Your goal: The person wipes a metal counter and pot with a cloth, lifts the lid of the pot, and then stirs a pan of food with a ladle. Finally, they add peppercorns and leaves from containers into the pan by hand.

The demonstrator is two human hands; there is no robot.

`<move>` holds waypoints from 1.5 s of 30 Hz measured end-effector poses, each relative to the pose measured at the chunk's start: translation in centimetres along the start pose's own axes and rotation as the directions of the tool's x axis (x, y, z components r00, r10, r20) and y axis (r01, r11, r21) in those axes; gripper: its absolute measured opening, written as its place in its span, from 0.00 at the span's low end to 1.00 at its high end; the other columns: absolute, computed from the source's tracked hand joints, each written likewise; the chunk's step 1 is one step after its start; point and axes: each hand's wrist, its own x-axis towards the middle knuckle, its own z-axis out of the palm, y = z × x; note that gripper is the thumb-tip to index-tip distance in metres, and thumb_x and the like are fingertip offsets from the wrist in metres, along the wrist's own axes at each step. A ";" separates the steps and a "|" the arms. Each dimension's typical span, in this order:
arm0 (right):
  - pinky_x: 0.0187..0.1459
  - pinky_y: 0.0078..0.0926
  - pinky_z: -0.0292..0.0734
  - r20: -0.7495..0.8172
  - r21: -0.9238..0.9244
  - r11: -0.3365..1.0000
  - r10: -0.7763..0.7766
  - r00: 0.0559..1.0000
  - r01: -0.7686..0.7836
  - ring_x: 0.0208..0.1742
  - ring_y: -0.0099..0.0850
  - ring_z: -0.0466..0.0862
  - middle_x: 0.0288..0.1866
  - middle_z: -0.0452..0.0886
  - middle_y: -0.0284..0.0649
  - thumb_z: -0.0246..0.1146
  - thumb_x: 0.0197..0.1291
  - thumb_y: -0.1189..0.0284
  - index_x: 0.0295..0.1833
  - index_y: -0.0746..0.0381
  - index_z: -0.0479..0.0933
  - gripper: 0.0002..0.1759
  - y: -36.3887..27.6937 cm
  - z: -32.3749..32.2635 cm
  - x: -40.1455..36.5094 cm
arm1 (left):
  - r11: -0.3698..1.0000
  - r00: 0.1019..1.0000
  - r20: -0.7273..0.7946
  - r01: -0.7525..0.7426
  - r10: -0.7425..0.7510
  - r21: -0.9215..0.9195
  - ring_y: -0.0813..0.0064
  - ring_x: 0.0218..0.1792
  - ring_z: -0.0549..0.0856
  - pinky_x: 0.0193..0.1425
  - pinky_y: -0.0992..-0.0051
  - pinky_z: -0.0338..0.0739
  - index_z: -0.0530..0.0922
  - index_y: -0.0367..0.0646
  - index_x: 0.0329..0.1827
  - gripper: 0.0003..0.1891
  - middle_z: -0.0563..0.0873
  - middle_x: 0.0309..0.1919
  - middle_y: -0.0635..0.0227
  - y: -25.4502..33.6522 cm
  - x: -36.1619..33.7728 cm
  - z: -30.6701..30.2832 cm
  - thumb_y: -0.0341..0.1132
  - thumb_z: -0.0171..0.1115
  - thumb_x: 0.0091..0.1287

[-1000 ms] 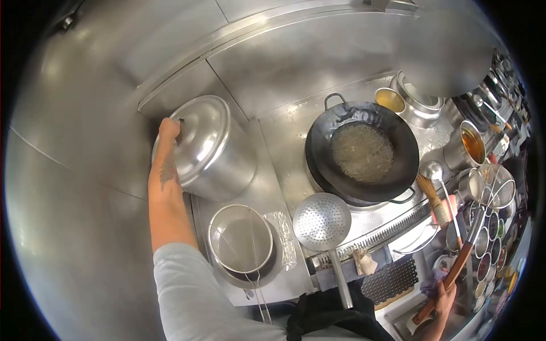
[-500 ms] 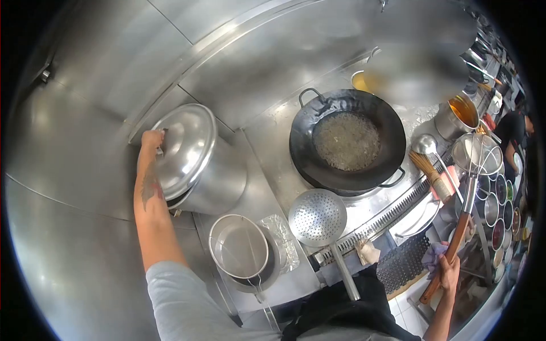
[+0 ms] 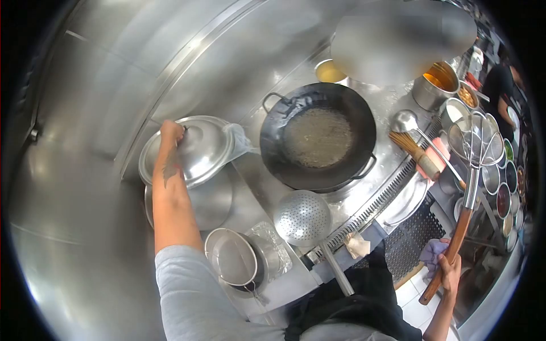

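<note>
A narrow strip of bench [image 3: 250, 182] runs between the pot [image 3: 211, 199] and the wok [image 3: 316, 137], pinched at its far end by the bag [image 3: 240, 141] at the lid's [image 3: 200, 149] edge, at its near end by the skimmer [image 3: 302, 219]. The left forearm [image 3: 172, 207] bars the pot's near side. Ladle [image 3: 405, 121] and brush [image 3: 416, 154] crowd the wok's right. A wider opening lies between the skimmer's handle and the right hand [image 3: 450, 274], above the mat [image 3: 414, 250].

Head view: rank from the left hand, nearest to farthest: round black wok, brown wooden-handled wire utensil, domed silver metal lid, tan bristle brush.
1. Domed silver metal lid: gripped by the left hand.
2. Round black wok: frame centre.
3. Tan bristle brush: right of the wok.
4. Brown wooden-handled wire utensil: far right, in the right hand.
</note>
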 end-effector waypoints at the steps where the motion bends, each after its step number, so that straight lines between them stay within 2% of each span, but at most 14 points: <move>1: 0.34 0.18 0.66 -0.015 0.000 1.000 0.011 1.000 -0.011 0.32 0.19 0.70 0.31 0.71 0.27 0.65 0.61 0.73 0.62 0.65 0.74 0.24 0.5 -0.7 -0.2 | 1.000 1.000 0.009 -0.016 0.016 0.003 0.70 0.25 0.88 0.37 0.70 0.82 0.86 0.39 0.25 0.13 0.87 0.20 0.61 1.2 0.4 1.2 0.40 0.67 0.60; 4: 0.36 0.19 0.70 -0.023 -0.028 0.999 0.023 0.999 -0.023 0.32 0.20 0.73 0.33 0.72 0.28 0.65 0.62 0.68 0.64 0.66 0.72 0.26 1.8 -2.4 -1.2 | 0.997 0.999 -0.041 -0.028 0.031 0.066 0.67 0.27 0.90 0.41 0.67 0.83 0.87 0.38 0.26 0.10 0.87 0.20 0.58 4.9 1.1 4.2 0.35 0.66 0.59; 10: 0.35 0.17 0.64 -0.148 -0.071 0.991 0.098 0.984 -0.110 0.33 0.18 0.69 0.33 0.70 0.26 0.67 0.62 0.67 0.64 0.64 0.73 0.26 2.2 -4.0 -3.4 | 0.995 0.977 -0.193 -0.098 0.090 -0.034 0.62 0.30 0.91 0.46 0.66 0.84 0.88 0.38 0.29 0.08 0.88 0.21 0.57 8.8 1.1 7.1 0.33 0.67 0.57; 16: 0.38 0.16 0.64 -0.225 -0.007 0.995 0.097 0.970 -0.101 0.35 0.18 0.69 0.36 0.70 0.26 0.66 0.64 0.67 0.65 0.62 0.74 0.24 3.4 -4.2 -3.4 | 0.982 0.988 -0.156 -0.043 0.014 -0.183 0.67 0.23 0.90 0.32 0.68 0.85 0.87 0.34 0.30 0.09 0.89 0.22 0.58 11.6 -1.0 6.8 0.33 0.72 0.57; 21: 0.37 0.16 0.65 -0.221 0.007 0.995 0.096 0.971 -0.097 0.35 0.18 0.69 0.36 0.70 0.26 0.66 0.65 0.67 0.65 0.62 0.73 0.25 2.8 -3.6 -2.5 | 0.957 0.987 -0.096 -0.150 0.130 -0.249 0.69 0.19 0.88 0.21 0.70 0.80 0.86 0.34 0.30 0.10 0.89 0.23 0.57 12.2 -2.8 6.1 0.33 0.74 0.57; 26: 0.35 0.17 0.65 -0.182 0.018 0.999 0.030 0.983 -0.027 0.32 0.18 0.69 0.33 0.71 0.27 0.67 0.64 0.68 0.63 0.62 0.75 0.23 2.8 -3.3 -0.8 | 0.953 0.945 -0.138 -0.301 0.296 -0.017 0.64 0.21 0.89 0.39 0.65 0.85 0.85 0.34 0.30 0.11 0.88 0.22 0.58 15.0 -5.3 4.9 0.35 0.72 0.57; 29: 0.36 0.17 0.66 -0.152 0.017 1.000 0.021 0.988 -0.018 0.33 0.18 0.70 0.34 0.71 0.27 0.66 0.64 0.68 0.64 0.63 0.74 0.25 3.3 -3.5 -0.3 | 0.924 0.909 -0.179 -0.358 0.377 0.131 0.60 0.31 0.91 0.43 0.63 0.85 0.86 0.37 0.34 0.11 0.90 0.28 0.55 17.2 -5.4 4.6 0.36 0.73 0.55; 31: 0.37 0.17 0.67 -0.123 0.015 1.000 0.019 0.992 -0.017 0.35 0.18 0.71 0.35 0.71 0.27 0.65 0.64 0.67 0.66 0.64 0.72 0.26 3.3 -3.9 -0.1 | 0.878 0.839 -0.274 -0.410 0.470 0.248 0.63 0.28 0.91 0.42 0.63 0.85 0.86 0.38 0.27 0.10 0.88 0.21 0.57 18.1 -5.0 5.2 0.37 0.71 0.57; 33: 0.39 0.19 0.68 -0.102 -0.063 0.998 -0.020 0.995 0.013 0.35 0.19 0.72 0.36 0.71 0.28 0.65 0.64 0.68 0.65 0.65 0.72 0.26 3.4 -4.2 0.2 | 0.853 0.770 -0.384 -0.391 0.509 0.345 0.55 0.36 0.91 0.45 0.58 0.85 0.86 0.37 0.30 0.07 0.89 0.29 0.50 20.4 -6.9 5.1 0.33 0.67 0.59; 34: 0.41 0.20 0.70 -0.092 -0.029 1.000 -0.011 0.996 0.008 0.37 0.21 0.73 0.38 0.73 0.30 0.65 0.64 0.68 0.65 0.64 0.72 0.26 3.5 -4.4 0.2 | 0.857 0.770 -0.394 -0.381 0.502 0.347 0.55 0.36 0.91 0.45 0.58 0.85 0.86 0.37 0.30 0.07 0.89 0.29 0.50 21.2 -8.5 4.5 0.33 0.67 0.59; 36: 0.44 0.21 0.71 -0.092 -0.020 1.000 0.007 0.996 -0.009 0.40 0.22 0.74 0.41 0.74 0.31 0.65 0.64 0.68 0.66 0.64 0.72 0.26 3.8 -5.5 0.0 | 0.874 0.830 -0.314 -0.362 0.461 0.326 0.52 0.48 0.89 0.52 0.58 0.84 0.87 0.40 0.44 0.11 0.89 0.44 0.49 23.4 -12.4 2.9 0.31 0.59 0.64; 40: 0.54 0.24 0.70 -0.137 -0.059 0.997 0.033 0.990 -0.042 0.49 0.25 0.75 0.49 0.76 0.34 0.65 0.65 0.67 0.66 0.64 0.72 0.26 6.8 -8.5 0.3 | 0.854 0.776 -0.356 -0.460 0.520 0.244 0.46 0.43 0.89 0.48 0.56 0.85 0.88 0.38 0.37 0.09 0.89 0.37 0.45 25.0 -14.0 3.3 0.28 0.61 0.59; 43: 0.56 0.24 0.70 -0.111 -0.005 0.999 -0.039 0.993 0.038 0.51 0.27 0.75 0.55 0.77 0.36 0.65 0.66 0.66 0.67 0.65 0.71 0.27 6.7 -9.6 1.5 | 0.928 0.851 -0.376 -0.363 0.368 0.087 0.47 0.46 0.89 0.50 0.56 0.84 0.88 0.36 0.38 0.09 0.89 0.40 0.45 25.4 -17.0 1.5 0.28 0.64 0.57; 45: 0.55 0.23 0.71 -0.061 0.005 0.998 -0.060 0.996 0.060 0.50 0.27 0.76 0.56 0.77 0.37 0.64 0.66 0.66 0.67 0.66 0.70 0.27 6.8 -10.6 2.6 | 0.946 0.855 -0.411 -0.317 0.315 0.065 0.53 0.40 0.91 0.47 0.59 0.86 0.87 0.35 0.39 0.11 0.90 0.39 0.48 23.8 -17.4 -0.4 0.33 0.68 0.60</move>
